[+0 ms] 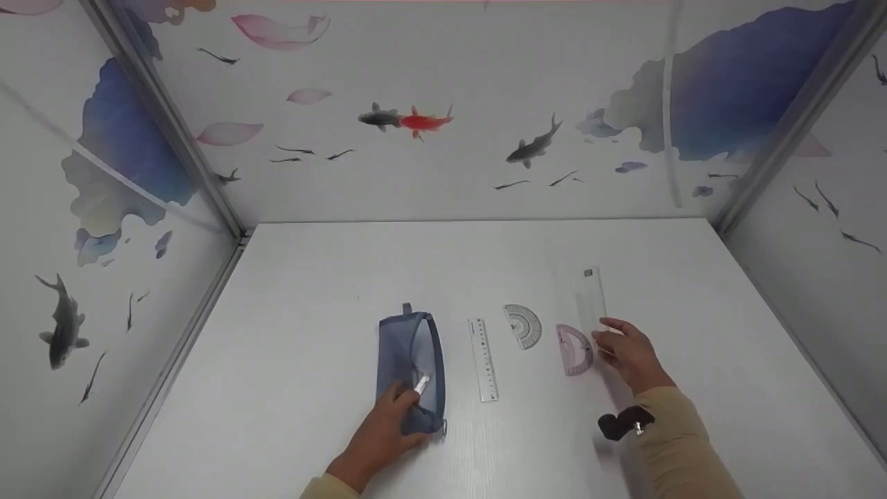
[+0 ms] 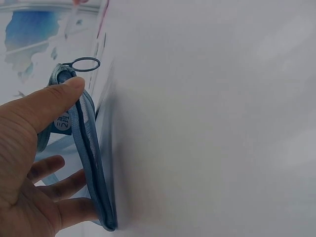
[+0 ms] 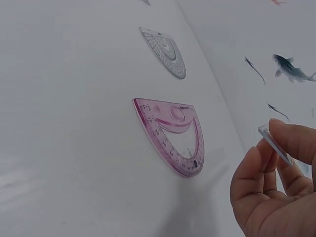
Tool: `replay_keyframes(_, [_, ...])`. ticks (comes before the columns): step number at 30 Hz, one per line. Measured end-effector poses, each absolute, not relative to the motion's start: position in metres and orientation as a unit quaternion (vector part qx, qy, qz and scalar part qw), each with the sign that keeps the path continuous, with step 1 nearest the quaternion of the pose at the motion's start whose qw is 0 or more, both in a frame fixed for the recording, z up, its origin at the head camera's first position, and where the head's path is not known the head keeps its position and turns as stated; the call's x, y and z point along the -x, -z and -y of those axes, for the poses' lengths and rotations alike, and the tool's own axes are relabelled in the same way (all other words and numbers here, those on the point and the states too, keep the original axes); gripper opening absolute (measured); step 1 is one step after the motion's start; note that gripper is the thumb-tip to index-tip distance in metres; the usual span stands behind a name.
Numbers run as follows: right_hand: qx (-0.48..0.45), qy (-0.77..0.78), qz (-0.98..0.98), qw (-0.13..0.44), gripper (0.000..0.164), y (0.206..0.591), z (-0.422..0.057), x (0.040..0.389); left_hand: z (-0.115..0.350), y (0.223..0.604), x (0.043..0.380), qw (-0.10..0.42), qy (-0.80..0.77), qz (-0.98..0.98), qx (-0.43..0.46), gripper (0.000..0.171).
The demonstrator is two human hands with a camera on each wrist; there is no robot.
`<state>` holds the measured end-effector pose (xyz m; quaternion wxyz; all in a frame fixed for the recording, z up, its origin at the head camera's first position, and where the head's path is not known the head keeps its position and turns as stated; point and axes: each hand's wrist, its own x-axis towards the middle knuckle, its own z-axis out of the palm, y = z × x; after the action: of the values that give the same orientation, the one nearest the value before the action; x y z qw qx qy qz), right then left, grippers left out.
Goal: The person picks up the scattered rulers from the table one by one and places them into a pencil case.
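- Two bare hands at work over a white tabletop [image 1: 291, 312]; beige sleeves [image 1: 682, 443] on both arms.
- Left hand [image 1: 384, 426]: gripping the near end of a blue, see-through fabric pouch with a darker zipped edge [image 1: 396, 346]. Thumb lies across the edge by the zip; fingers are on the other side of the fabric.
- Pouch position: lying lengthwise on the tabletop, left of all the measuring tools. Ring-shaped zip pull [image 2: 85, 64] at the near end; dark blue label with pale lettering [image 2: 62, 123] under the thumb.
- Right hand [image 1: 634, 353]: pinching a clear, narrow plastic ruler [image 1: 593, 294] near its closer end, between thumb and fingers. Far end points away from the person — whether it touches the tabletop, cannot tell.
- Pink transparent half-round protractor [image 1: 565, 352]: flat on the tabletop, just left of the right hand.
- Clear, greyish half-round protractor [image 1: 528, 327]: flat, left of the pink one and a little farther off, apart from it.
- Second clear plastic ruler with dark markings [image 1: 483, 360]: flat, between pouch and clear protractor, touching neither.
- Right wrist: small black device [image 1: 624, 421] strapped at the cuff.
- Back wall [image 1: 450, 187]: white — printed with fish, pink petals, blue patches.
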<state>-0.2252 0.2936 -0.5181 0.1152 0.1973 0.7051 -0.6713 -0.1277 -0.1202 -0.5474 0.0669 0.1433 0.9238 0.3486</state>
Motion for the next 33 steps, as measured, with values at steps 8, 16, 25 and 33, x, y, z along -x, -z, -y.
replay_keyframes(8, [-0.188,0.683,-0.697,0.115,0.061,0.520,-0.286,0.214,0.118,0.546,0.126,0.074,-0.350,-0.924,-0.132,0.050])
replay_keyframes(16, [-0.183,0.680,-0.702,0.106,0.059,0.518,-0.272,0.207,0.118,0.546,0.124,0.069,-0.347,-0.925,-0.136,0.049])
replay_keyframes(25, [-0.176,0.673,-0.711,0.099,0.054,0.515,-0.257,0.204,0.119,0.545,0.125,0.067,-0.344,-0.926,-0.141,0.051])
replay_keyframes(33, [-0.162,0.675,-0.715,0.086,0.052,0.512,-0.248,0.198,0.118,0.545,0.126,0.067,-0.336,-0.929,-0.137,0.051])
